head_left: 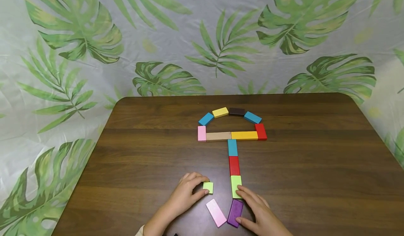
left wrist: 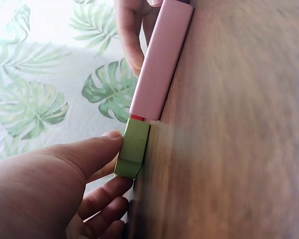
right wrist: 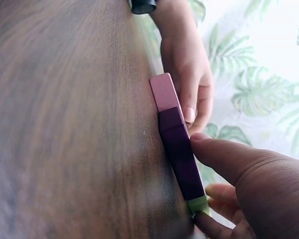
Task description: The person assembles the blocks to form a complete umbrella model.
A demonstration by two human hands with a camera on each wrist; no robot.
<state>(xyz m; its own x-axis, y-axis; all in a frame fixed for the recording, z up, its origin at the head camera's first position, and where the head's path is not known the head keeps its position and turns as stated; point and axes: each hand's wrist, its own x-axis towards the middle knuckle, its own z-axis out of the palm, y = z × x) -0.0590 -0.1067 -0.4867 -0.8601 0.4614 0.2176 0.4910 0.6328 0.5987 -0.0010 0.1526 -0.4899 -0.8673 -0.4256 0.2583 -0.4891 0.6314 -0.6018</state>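
My left hand (head_left: 186, 194) pinches a small lime-green block (head_left: 208, 187) between thumb and fingers, low at the table's surface. In the left wrist view, this green block (left wrist: 133, 147) appears just before the end of a pink block (left wrist: 162, 59). My right hand (head_left: 260, 211) lies along the right side of the line of blocks. Its thumb touches the purple block (head_left: 235, 213), while its index fingertip rests on the longer lime-green block (head_left: 236, 187). The pale pink block (head_left: 216, 213) lies slanted left of the purple one, their lower ends close together.
Above the longer green block, red (head_left: 234, 165) and blue (head_left: 232, 147) blocks continue the line. It meets a row of tan (head_left: 218, 136) and yellow (head_left: 244, 135) blocks, topped by an arch of several coloured blocks. A leaf-patterned cloth (head_left: 170, 36) hangs behind the wooden table (head_left: 142, 159).
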